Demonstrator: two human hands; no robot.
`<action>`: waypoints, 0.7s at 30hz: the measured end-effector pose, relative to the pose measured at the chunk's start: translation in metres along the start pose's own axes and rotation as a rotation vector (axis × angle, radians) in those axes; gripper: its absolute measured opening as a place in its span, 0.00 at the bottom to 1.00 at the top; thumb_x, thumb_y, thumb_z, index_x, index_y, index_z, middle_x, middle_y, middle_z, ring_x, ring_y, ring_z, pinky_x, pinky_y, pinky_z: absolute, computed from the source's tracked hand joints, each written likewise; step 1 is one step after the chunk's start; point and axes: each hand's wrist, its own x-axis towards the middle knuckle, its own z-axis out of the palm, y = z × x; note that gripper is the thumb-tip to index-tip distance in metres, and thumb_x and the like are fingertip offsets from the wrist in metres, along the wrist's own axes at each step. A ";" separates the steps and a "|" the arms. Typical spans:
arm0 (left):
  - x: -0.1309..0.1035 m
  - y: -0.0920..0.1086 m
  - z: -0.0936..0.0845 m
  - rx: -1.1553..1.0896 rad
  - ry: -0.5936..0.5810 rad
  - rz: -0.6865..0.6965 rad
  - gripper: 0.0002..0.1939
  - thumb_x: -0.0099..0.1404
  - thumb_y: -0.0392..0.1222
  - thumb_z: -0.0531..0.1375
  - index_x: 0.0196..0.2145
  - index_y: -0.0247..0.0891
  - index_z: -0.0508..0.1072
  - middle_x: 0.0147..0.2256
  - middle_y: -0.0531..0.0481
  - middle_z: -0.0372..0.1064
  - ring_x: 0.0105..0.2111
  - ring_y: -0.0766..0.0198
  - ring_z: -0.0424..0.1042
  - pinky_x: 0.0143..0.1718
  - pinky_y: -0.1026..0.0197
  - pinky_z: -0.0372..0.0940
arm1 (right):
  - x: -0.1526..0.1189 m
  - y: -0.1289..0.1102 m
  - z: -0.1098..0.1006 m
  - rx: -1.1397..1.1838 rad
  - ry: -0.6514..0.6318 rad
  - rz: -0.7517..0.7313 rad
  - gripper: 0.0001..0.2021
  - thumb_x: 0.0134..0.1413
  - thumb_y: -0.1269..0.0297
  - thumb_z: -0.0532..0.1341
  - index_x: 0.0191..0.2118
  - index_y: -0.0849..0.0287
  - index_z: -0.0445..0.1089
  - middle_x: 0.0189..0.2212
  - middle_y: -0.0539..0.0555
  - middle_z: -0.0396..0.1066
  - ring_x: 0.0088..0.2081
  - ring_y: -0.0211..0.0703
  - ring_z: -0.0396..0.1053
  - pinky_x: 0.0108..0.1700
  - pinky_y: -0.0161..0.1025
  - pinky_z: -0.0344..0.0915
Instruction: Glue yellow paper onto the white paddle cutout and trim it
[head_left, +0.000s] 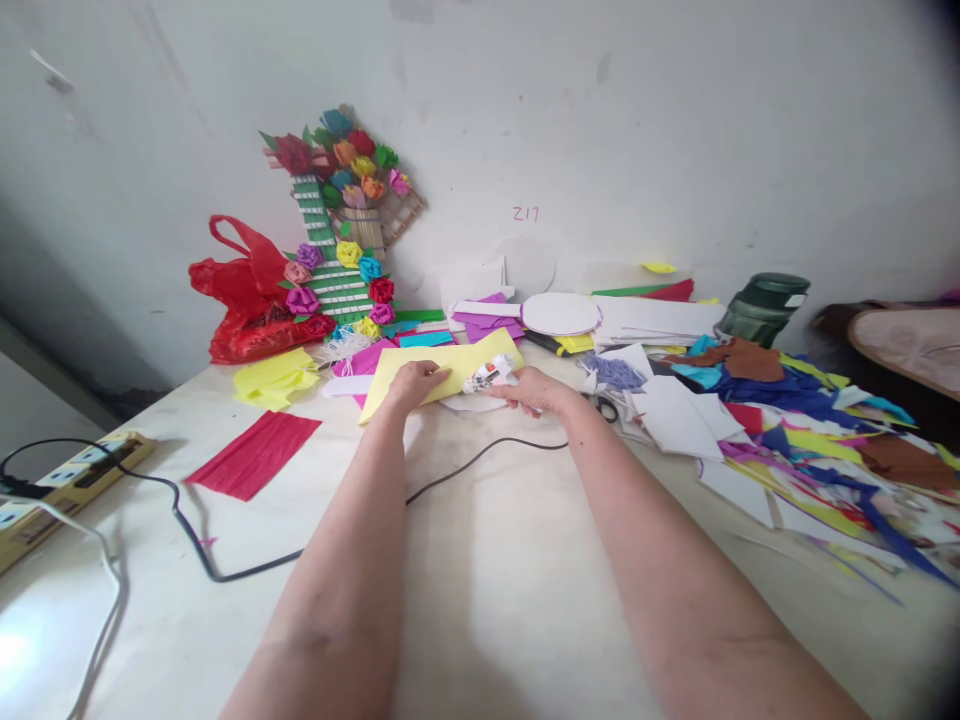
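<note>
One glue gun (492,373), one pale yellow sheet (397,368), one red bag (251,298), one power strip (69,507), one green jar (763,306)

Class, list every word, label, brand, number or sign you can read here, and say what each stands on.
"217": written in reddish strokes on the wall.
White glue gun: black and red markings, too blurred to read.
Green jar: pale label, too small to read.
No other text is readable.
</note>
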 end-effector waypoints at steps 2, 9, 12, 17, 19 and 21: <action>0.000 0.000 0.000 0.008 0.000 0.001 0.16 0.48 0.53 0.57 0.21 0.36 0.68 0.18 0.54 0.59 0.23 0.64 0.60 0.21 0.65 0.50 | 0.000 -0.001 0.000 -0.009 0.002 0.010 0.20 0.41 0.47 0.60 0.29 0.62 0.64 0.17 0.47 0.62 0.11 0.27 0.52 0.11 0.29 0.49; 0.000 0.000 -0.001 0.035 0.002 0.007 0.16 0.48 0.54 0.57 0.23 0.37 0.69 0.19 0.53 0.61 0.24 0.63 0.62 0.23 0.64 0.52 | -0.003 -0.003 -0.004 -0.052 0.002 0.012 0.20 0.41 0.46 0.60 0.29 0.62 0.63 0.16 0.46 0.59 0.11 0.28 0.52 0.11 0.30 0.49; 0.000 0.000 -0.001 0.043 0.001 0.006 0.17 0.48 0.55 0.57 0.24 0.37 0.70 0.21 0.53 0.62 0.25 0.63 0.62 0.24 0.64 0.53 | -0.007 -0.004 -0.008 -0.063 0.000 0.016 0.20 0.41 0.46 0.60 0.29 0.61 0.63 0.14 0.45 0.58 0.11 0.29 0.51 0.12 0.30 0.49; 0.000 -0.001 -0.002 0.051 -0.002 0.006 0.17 0.48 0.55 0.56 0.26 0.37 0.71 0.23 0.52 0.65 0.25 0.63 0.63 0.26 0.64 0.55 | -0.013 -0.006 -0.014 -0.120 -0.015 0.021 0.20 0.42 0.46 0.59 0.27 0.61 0.62 0.09 0.44 0.55 0.11 0.31 0.52 0.14 0.30 0.51; 0.000 -0.002 -0.002 0.057 -0.009 0.010 0.18 0.49 0.55 0.56 0.26 0.37 0.71 0.24 0.52 0.65 0.26 0.63 0.63 0.26 0.64 0.55 | -0.014 -0.006 -0.017 -0.144 -0.015 0.015 0.20 0.42 0.46 0.59 0.27 0.61 0.61 0.08 0.45 0.55 0.11 0.32 0.53 0.15 0.31 0.52; 0.000 -0.002 -0.002 0.068 -0.022 0.014 0.18 0.50 0.56 0.55 0.25 0.37 0.71 0.24 0.52 0.64 0.26 0.63 0.63 0.27 0.64 0.55 | -0.015 -0.005 -0.020 -0.171 -0.012 0.021 0.20 0.43 0.46 0.58 0.26 0.61 0.61 0.08 0.45 0.55 0.11 0.32 0.53 0.15 0.31 0.52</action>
